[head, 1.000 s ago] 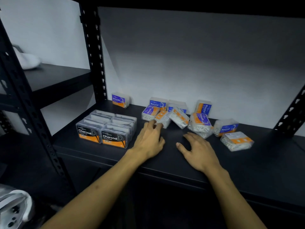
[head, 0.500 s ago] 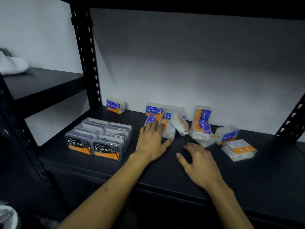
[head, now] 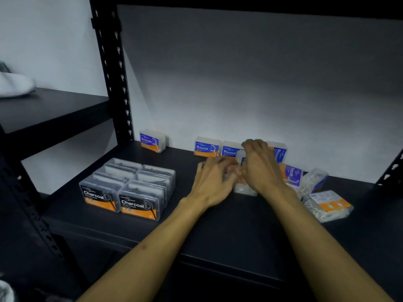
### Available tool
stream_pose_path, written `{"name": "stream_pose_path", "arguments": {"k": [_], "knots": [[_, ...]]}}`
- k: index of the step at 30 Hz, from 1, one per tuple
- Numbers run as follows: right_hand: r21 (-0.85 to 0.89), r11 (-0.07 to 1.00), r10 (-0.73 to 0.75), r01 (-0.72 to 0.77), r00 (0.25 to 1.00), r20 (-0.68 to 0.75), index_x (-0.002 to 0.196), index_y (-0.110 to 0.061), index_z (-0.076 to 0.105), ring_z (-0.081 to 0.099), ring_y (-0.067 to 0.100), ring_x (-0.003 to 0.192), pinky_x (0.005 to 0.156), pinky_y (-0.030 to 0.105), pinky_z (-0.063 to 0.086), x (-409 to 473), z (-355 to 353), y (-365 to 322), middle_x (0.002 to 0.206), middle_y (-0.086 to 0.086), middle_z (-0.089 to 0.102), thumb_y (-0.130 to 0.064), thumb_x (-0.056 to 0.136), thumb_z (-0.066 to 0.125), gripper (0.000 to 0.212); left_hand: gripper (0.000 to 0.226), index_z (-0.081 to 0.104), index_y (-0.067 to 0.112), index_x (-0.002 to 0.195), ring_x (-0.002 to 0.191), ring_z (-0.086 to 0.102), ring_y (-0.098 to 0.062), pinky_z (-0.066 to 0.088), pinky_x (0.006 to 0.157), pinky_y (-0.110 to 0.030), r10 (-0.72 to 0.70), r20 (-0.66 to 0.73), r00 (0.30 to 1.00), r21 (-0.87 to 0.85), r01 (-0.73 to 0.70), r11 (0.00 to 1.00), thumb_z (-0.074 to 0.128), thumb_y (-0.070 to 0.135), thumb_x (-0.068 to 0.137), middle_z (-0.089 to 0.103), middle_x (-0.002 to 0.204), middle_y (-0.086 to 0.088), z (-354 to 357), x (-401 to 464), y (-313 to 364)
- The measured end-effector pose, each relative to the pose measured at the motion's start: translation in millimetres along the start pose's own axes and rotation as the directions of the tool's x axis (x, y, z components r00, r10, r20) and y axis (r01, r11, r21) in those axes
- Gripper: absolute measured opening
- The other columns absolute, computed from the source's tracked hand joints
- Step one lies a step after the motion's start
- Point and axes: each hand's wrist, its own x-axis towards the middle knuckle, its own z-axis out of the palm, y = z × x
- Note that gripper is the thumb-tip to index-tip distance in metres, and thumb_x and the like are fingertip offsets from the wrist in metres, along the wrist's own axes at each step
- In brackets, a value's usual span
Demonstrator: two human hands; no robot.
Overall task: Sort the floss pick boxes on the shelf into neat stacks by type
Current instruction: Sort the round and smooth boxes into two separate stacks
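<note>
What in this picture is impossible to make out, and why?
- Head view: the left hand and right hand are motion-blurred, so their grip on the clear box between them is unclear.
- That box's label is hidden behind the hands.
- The third Round box is half covered by the right hand.
- Small print under "Charcoal" on the Charcoal boxes is too small to read.

Glossy clear plastic Charcoal boxes (head: 128, 192) on a matt black shelf board (head: 218, 232); perforated black metal upright (head: 113, 73).

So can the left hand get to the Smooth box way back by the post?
Probably yes: the bare shelf between the left hand and the Smooth box holds nothing, and the Charcoal boxes sit nearer the front.
</note>
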Motion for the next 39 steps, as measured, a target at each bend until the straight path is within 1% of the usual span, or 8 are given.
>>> {"name": "stream_pose_path", "arguments": {"k": [3,7,16,22,25,29,35,39], "knots": [[-0.245,0.969,0.037,0.023,0.971,0.238,0.139,-0.011,0.044,0.040,0.031,0.133,0.112,0.044,0.029,26,4,20,0.141,0.012,0.051,-0.016,0.092,0.060,0.051,0.043,0.057,0.022,0.134,0.128,0.047,-0.025,0.037,0.106,-0.040,-0.133,-0.032,0.991,0.122,0.136,0.983,0.056,0.026,0.091,0.055,0.139,-0.002,-11,39,-9],[-0.235,0.972,0.047,0.014,0.967,0.251,0.135,-0.017,0.051,0.051,0.027,0.119,0.105,0.045,0.036,39,7,36,0.128,0.008,0.056,-0.019,0.090,0.066,0.048,0.059,0.045,0.018,0.142,0.133,0.041,-0.030,0.030,0.111,-0.045,-0.299,0.039,0.954,0.347,0.267,0.899,0.063,0.025,0.087,0.046,0.144,-0.009,-22,92,-24],[-0.351,0.936,0.107,-0.005,0.957,0.270,0.139,-0.018,0.039,0.038,0.028,0.133,0.108,0.052,0.031,35,10,41,0.141,0.007,0.044,-0.029,0.089,0.067,0.059,0.066,0.044,0.015,0.138,0.133,0.039,-0.032,0.033,0.108,-0.045,-0.235,0.109,0.966,0.678,0.101,0.728,0.069,0.046,0.085,0.041,0.142,-0.015,-19,107,-35],[-0.291,0.953,0.154,-0.091,0.967,0.204,0.129,-0.016,0.047,0.043,0.030,0.127,0.107,0.051,0.029,36,-4,49,0.133,0.009,0.052,-0.026,0.088,0.068,0.048,0.053,0.050,0.010,0.125,0.116,0.057,-0.030,0.042,0.097,-0.039,-0.226,0.080,0.971,0.522,0.153,0.839,0.072,0.038,0.085,0.059,0.126,-0.014,-32,96,-19],[0.119,0.973,0.199,-0.197,0.980,0.001,0.119,-0.011,0.053,0.054,0.029,0.112,0.102,0.042,0.034,32,-22,52,0.120,0.010,0.061,-0.028,0.095,0.061,0.030,0.042,0.057,0.007,0.123,0.112,0.057,-0.032,0.045,0.087,-0.038,-0.147,-0.045,0.988,0.313,0.154,0.937,0.070,0.029,0.089,0.060,0.122,-0.015,-48,91,-2],[0.498,0.858,0.136,-0.123,0.991,0.011,0.118,-0.013,0.053,0.060,0.020,0.100,0.081,0.033,0.049,13,-47,45,0.113,0.003,0.062,-0.028,0.095,0.064,0.029,0.038,0.067,0.008,0.117,0.100,0.062,-0.023,0.043,0.077,-0.025,-0.235,-0.044,0.971,-0.023,0.235,0.972,0.076,0.028,0.086,0.067,0.115,-0.010,-63,70,14],[0.599,0.787,0.135,-0.147,0.989,0.065,0.125,-0.014,0.061,0.061,0.017,0.104,0.097,0.040,0.049,-38,-54,42,0.114,0.001,0.065,-0.029,0.095,0.063,0.034,0.031,0.073,0.012,0.112,0.094,0.064,-0.012,0.035,0.065,-0.004,-0.262,0.076,0.962,-0.162,0.271,0.949,0.078,0.023,0.083,0.071,0.102,-0.003,-58,3,23],[0.564,0.815,0.136,-0.131,0.990,0.033,0.128,-0.015,0.062,0.058,0.014,0.114,0.100,0.029,0.043,-79,-59,41,0.125,0.003,0.063,-0.029,0.095,0.064,0.036,0.039,0.073,0.018,0.118,0.106,0.063,-0.013,0.037,0.082,-0.011,-0.261,0.097,0.960,-0.171,0.274,0.946,0.079,0.030,0.082,0.072,0.114,-0.003,-48,-33,21]]}}
